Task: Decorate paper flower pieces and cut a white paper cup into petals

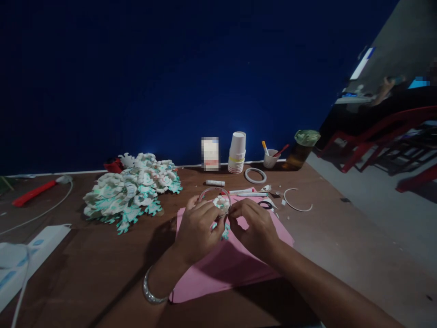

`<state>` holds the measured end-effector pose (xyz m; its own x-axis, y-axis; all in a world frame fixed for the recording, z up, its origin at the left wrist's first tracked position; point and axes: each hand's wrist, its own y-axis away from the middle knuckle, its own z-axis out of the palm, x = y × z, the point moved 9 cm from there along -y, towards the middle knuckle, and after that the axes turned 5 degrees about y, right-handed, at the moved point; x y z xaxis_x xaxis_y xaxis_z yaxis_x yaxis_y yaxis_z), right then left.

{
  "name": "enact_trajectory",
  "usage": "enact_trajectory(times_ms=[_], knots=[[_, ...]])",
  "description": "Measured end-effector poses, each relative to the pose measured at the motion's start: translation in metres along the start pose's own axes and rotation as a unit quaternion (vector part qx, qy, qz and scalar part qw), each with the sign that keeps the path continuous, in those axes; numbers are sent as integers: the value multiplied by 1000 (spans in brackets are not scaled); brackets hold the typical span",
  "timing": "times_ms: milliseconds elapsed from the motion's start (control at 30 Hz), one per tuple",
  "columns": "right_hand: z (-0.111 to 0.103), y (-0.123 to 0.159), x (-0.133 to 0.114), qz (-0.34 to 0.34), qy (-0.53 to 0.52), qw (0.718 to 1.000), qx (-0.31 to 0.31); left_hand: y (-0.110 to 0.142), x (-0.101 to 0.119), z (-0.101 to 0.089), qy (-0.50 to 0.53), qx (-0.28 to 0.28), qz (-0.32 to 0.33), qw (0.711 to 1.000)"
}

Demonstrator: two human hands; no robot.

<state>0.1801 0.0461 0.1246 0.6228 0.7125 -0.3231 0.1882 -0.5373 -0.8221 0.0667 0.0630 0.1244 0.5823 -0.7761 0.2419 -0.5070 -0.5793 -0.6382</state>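
Table [85, 264], ring [214, 188] seemingly in left hand [200, 227]

No text, brand or number can be read with certainty: the upright white rectangular card [210, 154] with a reddish band near its foot, standing at the back of the bench [112, 259], is pixelated, and the small red marks seen within the thin round hoop [230, 200] are too tiny to make out. Any print on the short white cylindrical tube [215, 183] or on the white cup with pens [270, 160] is too faint to decipher, and the blue patches on the long white power strip [48, 248] show no legible lettering.
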Motion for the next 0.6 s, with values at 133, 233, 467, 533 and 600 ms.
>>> enact_trajectory(times_ms=[133, 233, 467, 533, 600], knots=[[-2, 3, 5, 55, -55, 997, 6, -2, 9, -4, -32, 19, 13, 999], [7, 9, 23, 182, -160, 970, -13, -3, 16, -8, -33, 50, 27, 998], [31, 25, 68, 394, -478, 785, 8, 0, 22, -21, 55, 85, 40, 994], [23, 23, 85, 399, -471, 786, 29, -7, 11, -23, 75, 86, 25, 993], [16, 25, 103, 409, -455, 789, 52, -22, -9, -15, 66, 60, -7, 996]])
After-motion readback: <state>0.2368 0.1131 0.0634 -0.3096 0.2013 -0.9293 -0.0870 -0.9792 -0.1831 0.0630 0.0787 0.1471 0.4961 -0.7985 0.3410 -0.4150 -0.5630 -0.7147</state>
